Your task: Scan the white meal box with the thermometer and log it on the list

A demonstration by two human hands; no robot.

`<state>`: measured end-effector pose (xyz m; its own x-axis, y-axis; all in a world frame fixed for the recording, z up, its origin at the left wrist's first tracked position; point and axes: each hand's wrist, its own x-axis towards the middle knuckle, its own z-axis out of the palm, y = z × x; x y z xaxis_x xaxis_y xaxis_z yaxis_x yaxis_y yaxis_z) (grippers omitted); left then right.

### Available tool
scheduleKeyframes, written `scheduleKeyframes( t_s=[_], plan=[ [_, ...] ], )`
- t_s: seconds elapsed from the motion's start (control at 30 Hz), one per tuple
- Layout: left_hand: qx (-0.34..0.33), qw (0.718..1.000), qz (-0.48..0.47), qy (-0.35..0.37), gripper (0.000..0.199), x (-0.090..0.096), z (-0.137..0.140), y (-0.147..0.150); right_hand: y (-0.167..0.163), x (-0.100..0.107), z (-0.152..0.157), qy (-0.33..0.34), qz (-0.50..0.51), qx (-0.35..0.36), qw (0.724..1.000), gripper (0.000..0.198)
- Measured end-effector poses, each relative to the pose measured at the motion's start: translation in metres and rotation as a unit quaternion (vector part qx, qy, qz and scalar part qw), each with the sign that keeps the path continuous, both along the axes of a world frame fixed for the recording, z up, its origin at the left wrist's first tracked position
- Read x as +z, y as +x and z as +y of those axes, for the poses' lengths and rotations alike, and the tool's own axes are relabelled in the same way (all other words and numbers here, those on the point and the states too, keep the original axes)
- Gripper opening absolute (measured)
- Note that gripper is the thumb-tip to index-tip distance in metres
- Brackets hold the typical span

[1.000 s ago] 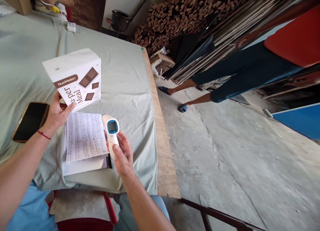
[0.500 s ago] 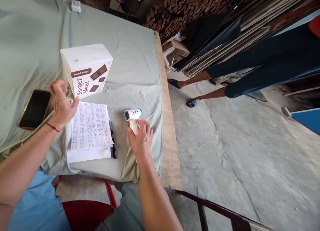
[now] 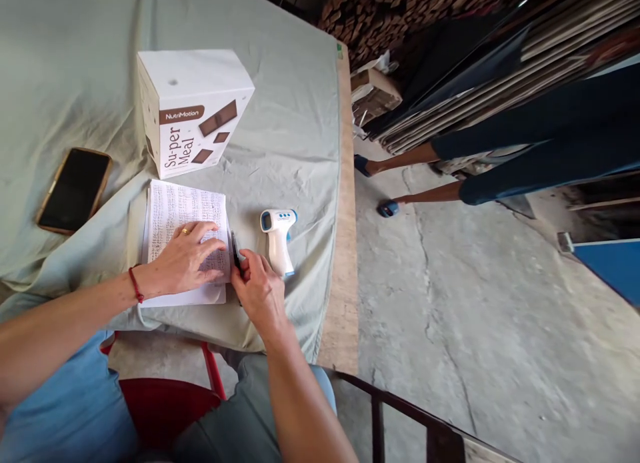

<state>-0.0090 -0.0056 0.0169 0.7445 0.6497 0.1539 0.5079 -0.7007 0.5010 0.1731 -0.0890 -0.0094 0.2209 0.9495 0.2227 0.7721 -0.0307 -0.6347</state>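
Observation:
My left hand (image 3: 193, 257) lies over the handwritten sheet (image 3: 165, 213), its fingers spread and pointing right, holding nothing. At the right edge of the papers, my right hand (image 3: 261, 286) has its thumb and fingers closed on a black pen (image 3: 235, 246), which lies along that edge. Just right of this hand a white and blue infrared thermometer (image 3: 281, 239) rests on the cloth. A white box (image 3: 200, 76) with "Su-per Meal" printing stands upright beyond the sheet. Left of the papers is a dark-screened phone (image 3: 75, 189).
A grey-green cloth (image 3: 295, 123) covers the table, whose bare wooden edge (image 3: 345, 249) shows at right. Past it are a concrete floor (image 3: 475, 316) and another person's legs (image 3: 450, 191). Stacked firewood (image 3: 395, 9) stands at the back. A red stool (image 3: 165, 409) shows below.
My right hand has left the thermometer and moved left to the pen. My left hand has come from beside the box down onto the sheet. The view has shifted slightly.

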Motion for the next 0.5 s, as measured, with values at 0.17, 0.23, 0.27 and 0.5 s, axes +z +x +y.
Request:
scheduleKeyframes(
  t_s=[0.17,0.23,0.27,0.5],
  plan=[
    [-0.063,0.997,0.036,0.015,0.051,-0.004,-0.002,0.002,0.019,0.005,0.003,0.026,0.086,0.01,0.996,0.034],
    [-0.078,0.996,0.044,0.009,0.058,-0.004,-0.001,0.001,0.025,0.007,0.002,0.035,0.154,0.003,0.987,0.034],
    [-0.083,0.995,0.045,0.005,0.063,-0.003,0.0,0.0,0.026,0.008,0.002,0.038,0.187,0.001,0.982,0.034],
    [-0.114,0.991,0.074,-0.007,0.083,0.001,0.005,-0.006,0.016,0.006,0.001,0.081,0.317,0.036,0.944,0.043]
  ],
)
